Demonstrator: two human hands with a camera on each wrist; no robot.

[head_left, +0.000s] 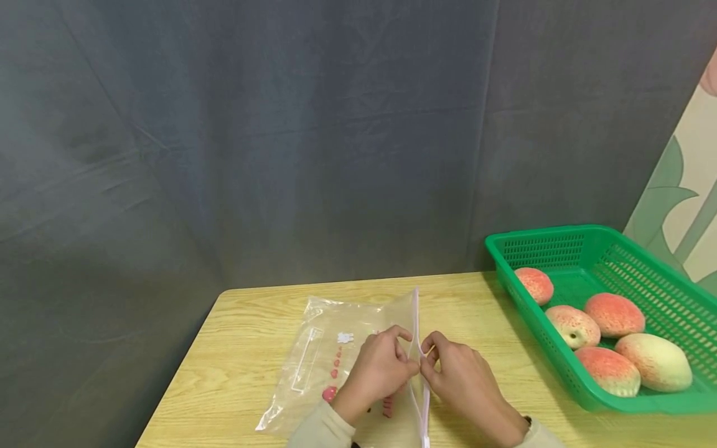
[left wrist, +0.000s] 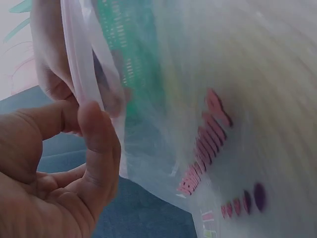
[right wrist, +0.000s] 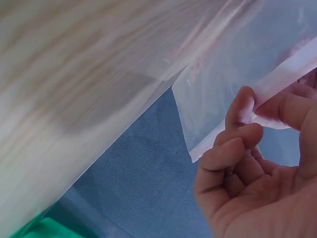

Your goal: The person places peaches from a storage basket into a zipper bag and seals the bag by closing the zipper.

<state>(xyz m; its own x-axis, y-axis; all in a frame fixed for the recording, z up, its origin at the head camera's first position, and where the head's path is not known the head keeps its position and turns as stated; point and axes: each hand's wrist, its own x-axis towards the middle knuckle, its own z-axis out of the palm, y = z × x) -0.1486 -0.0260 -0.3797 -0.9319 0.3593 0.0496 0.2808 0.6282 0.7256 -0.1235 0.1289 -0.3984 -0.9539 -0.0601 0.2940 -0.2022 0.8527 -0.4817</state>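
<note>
A clear plastic zip bag (head_left: 313, 367) with pink and white prints lies on the wooden table, its mouth raised toward the right. My left hand (head_left: 386, 364) pinches one side of the pale pink zip edge (left wrist: 81, 59) between thumb and finger. On the opposite side, my right hand (head_left: 462, 376) pinches the other strip of the edge (right wrist: 287, 74). Between the hands the two strips stand apart, leaving a gap at the bag's mouth. Through the film in the left wrist view, pink lettering (left wrist: 205, 144) shows.
A green plastic basket (head_left: 560, 373) stands at the right of the wooden table (head_left: 224, 348), holding several peaches (head_left: 613, 314). Behind the table hangs a dark grey cloth (head_left: 336, 155). A wall with a leaf pattern (head_left: 672, 199) is at the far right.
</note>
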